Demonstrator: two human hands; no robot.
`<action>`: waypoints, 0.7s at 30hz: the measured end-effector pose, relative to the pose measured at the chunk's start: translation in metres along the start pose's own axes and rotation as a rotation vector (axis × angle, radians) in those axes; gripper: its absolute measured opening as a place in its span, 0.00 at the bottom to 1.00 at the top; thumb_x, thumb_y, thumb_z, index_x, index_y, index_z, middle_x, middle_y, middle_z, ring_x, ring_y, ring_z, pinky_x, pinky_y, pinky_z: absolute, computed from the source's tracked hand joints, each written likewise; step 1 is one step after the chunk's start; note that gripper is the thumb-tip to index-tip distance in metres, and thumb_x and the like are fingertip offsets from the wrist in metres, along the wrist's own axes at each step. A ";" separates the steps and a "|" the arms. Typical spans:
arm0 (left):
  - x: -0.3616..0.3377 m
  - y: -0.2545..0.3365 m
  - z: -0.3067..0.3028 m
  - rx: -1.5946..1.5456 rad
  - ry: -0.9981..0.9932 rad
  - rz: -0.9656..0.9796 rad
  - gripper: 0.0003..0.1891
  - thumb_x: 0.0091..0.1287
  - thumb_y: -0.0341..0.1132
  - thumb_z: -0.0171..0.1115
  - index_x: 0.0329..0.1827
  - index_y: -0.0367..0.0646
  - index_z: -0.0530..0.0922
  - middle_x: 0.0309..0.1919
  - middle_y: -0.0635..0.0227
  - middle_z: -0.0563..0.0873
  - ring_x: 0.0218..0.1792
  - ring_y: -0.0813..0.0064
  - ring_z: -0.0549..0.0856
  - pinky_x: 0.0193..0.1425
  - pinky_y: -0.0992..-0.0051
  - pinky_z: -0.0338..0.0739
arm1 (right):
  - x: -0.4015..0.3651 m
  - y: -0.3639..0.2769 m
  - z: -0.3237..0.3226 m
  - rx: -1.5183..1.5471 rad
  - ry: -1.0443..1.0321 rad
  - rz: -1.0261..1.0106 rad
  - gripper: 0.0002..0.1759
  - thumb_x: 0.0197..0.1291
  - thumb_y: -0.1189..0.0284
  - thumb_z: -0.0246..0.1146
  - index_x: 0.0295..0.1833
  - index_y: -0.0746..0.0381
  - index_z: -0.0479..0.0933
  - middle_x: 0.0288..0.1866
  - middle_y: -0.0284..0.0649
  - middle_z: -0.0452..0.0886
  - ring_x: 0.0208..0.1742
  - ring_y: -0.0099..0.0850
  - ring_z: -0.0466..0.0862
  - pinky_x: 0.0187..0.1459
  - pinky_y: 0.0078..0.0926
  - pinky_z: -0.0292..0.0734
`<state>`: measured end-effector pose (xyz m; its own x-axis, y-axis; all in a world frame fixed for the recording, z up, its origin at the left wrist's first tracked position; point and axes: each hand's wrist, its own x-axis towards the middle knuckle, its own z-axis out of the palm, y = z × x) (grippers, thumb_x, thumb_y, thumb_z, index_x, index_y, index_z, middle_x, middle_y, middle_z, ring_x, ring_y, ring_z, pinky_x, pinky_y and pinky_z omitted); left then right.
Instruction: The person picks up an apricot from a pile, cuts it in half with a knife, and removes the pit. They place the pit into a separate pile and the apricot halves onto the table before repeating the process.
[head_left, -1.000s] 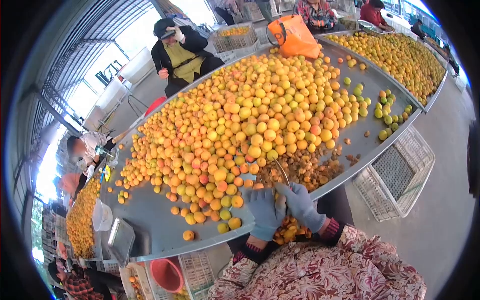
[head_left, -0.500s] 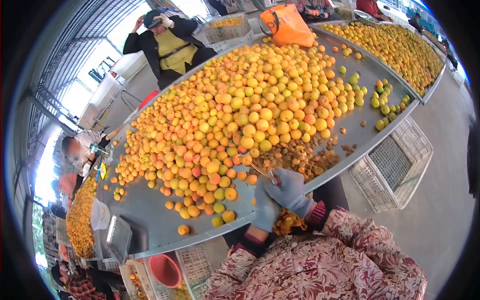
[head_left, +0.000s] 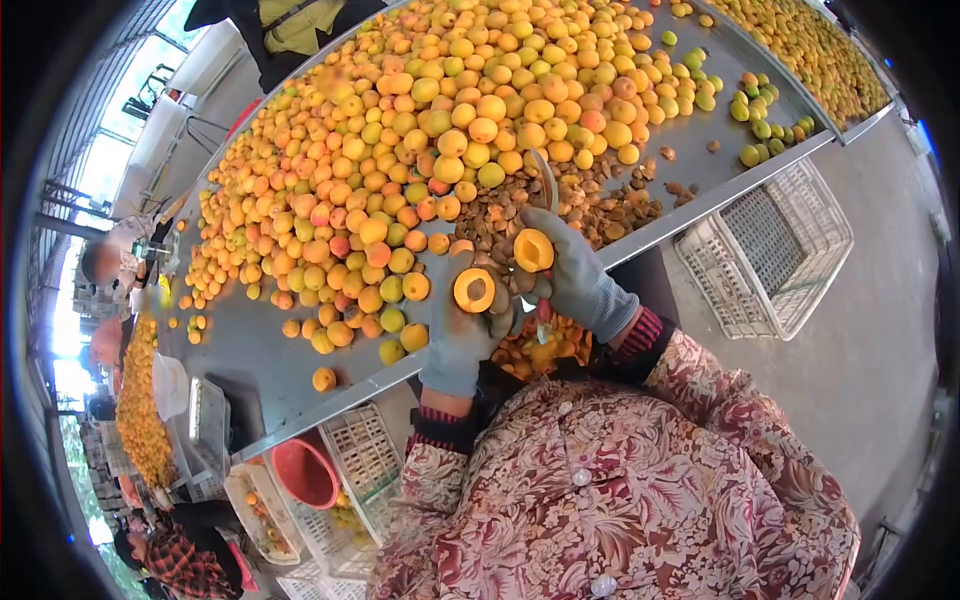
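L hand (head_left: 458, 335), gray-gloved, holds one fruit half (head_left: 474, 290), cut face up; fingers curled, prob. pinching it betw. thumb & fingertips, though exact contact is partly hidden. R hand (head_left: 585, 275), also gloved, has second half (head_left: 533, 250) pinched at its finger ends, hollow showing; cut faces prob. turned up so interiors can be checked. Can't tell if a stone sits in L half. Curved blade (head_left: 548, 180) projects above R hand, handle prob. kept in palm so fingers stay free for fruit; grip itself hidden. Both halves are held at near edge of metal table (head_left: 265, 350), over orange pieces (head_left: 560, 345), presumably so drops land there. Brown stones & scraps (head_left: 605, 212) lie just beyond R hand, within easy reach; whole-fruit pile (head_left: 400, 150) behind. Greener fruit (head_left: 760, 130) sits apart at R, poss. set aside as unripe. White crate (head_left: 722, 268) on floor, R side.
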<state>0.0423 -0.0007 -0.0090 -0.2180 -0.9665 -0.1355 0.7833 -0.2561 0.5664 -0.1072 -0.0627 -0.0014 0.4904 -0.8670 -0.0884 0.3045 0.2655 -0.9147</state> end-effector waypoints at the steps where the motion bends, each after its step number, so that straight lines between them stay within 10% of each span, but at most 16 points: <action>1: -0.004 -0.003 -0.001 0.029 0.019 0.027 0.21 0.72 0.48 0.37 0.29 0.42 0.68 0.17 0.67 0.70 0.13 0.75 0.68 0.16 0.80 0.63 | -0.001 0.003 -0.002 0.099 -0.018 0.096 0.19 0.67 0.58 0.48 0.33 0.62 0.72 0.19 0.33 0.74 0.13 0.19 0.71 0.15 0.13 0.65; 4: -0.012 -0.015 -0.015 0.091 0.039 0.019 0.24 0.71 0.54 0.38 0.30 0.42 0.69 0.17 0.67 0.70 0.14 0.73 0.68 0.17 0.78 0.62 | -0.006 0.004 -0.007 -0.151 -0.006 0.008 0.09 0.65 0.70 0.53 0.41 0.65 0.72 0.20 0.32 0.72 0.19 0.17 0.71 0.18 0.13 0.62; 6: -0.011 -0.037 -0.011 0.490 0.421 0.596 0.21 0.68 0.51 0.45 0.35 0.39 0.74 0.13 0.63 0.70 0.14 0.70 0.71 0.17 0.76 0.67 | -0.010 0.008 -0.012 0.031 -0.020 0.057 0.13 0.64 0.64 0.55 0.36 0.64 0.75 0.19 0.31 0.72 0.18 0.16 0.71 0.16 0.13 0.62; 7: -0.014 -0.029 -0.028 0.964 0.210 0.707 0.10 0.67 0.39 0.54 0.44 0.42 0.71 0.29 0.65 0.74 0.24 0.75 0.73 0.22 0.77 0.66 | -0.015 0.008 -0.013 -0.079 -0.048 0.138 0.17 0.62 0.59 0.56 0.34 0.63 0.75 0.19 0.31 0.74 0.15 0.16 0.70 0.15 0.13 0.63; 8: -0.016 -0.017 -0.031 0.964 0.211 0.708 0.10 0.67 0.39 0.54 0.44 0.42 0.71 0.29 0.65 0.74 0.24 0.75 0.73 0.22 0.77 0.66 | -0.020 0.007 -0.014 -0.191 -0.075 0.217 0.20 0.61 0.55 0.56 0.31 0.62 0.76 0.19 0.31 0.75 0.13 0.17 0.69 0.14 0.13 0.63; 10: -0.017 0.000 -0.028 -0.035 0.026 0.026 0.11 0.65 0.36 0.55 0.47 0.43 0.71 0.33 0.64 0.76 0.26 0.74 0.74 0.25 0.78 0.67 | -0.029 0.010 -0.014 -0.325 -0.025 0.300 0.18 0.60 0.56 0.59 0.32 0.62 0.76 0.19 0.31 0.75 0.15 0.16 0.70 0.17 0.13 0.63; 13: -0.019 -0.004 -0.006 0.139 0.141 0.164 0.16 0.67 0.45 0.50 0.47 0.41 0.73 0.30 0.64 0.77 0.25 0.70 0.75 0.29 0.74 0.68 | -0.031 0.011 -0.020 -0.863 -0.007 0.139 0.16 0.59 0.58 0.61 0.33 0.62 0.77 0.20 0.32 0.76 0.17 0.16 0.71 0.19 0.14 0.63; 16: -0.009 -0.002 0.014 -0.064 0.423 0.038 0.21 0.68 0.50 0.45 0.48 0.41 0.74 0.28 0.64 0.77 0.27 0.68 0.76 0.33 0.70 0.69 | -0.020 -0.003 -0.017 -0.086 0.153 0.150 0.20 0.59 0.57 0.60 0.43 0.65 0.78 0.20 0.36 0.78 0.12 0.19 0.70 0.15 0.15 0.62; 21: -0.010 -0.012 0.021 0.096 0.270 0.074 0.16 0.67 0.42 0.49 0.51 0.41 0.72 0.36 0.63 0.79 0.33 0.69 0.77 0.34 0.69 0.72 | -0.016 -0.072 0.011 0.148 0.085 -0.121 0.21 0.68 0.62 0.46 0.50 0.69 0.74 0.16 0.32 0.72 0.11 0.19 0.68 0.15 0.15 0.63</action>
<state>0.0229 0.0127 0.0023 0.0109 -0.9553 -0.2953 0.7302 -0.1942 0.6551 -0.1282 -0.0637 0.0703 0.3746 -0.9270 -0.0204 0.4767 0.2114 -0.8533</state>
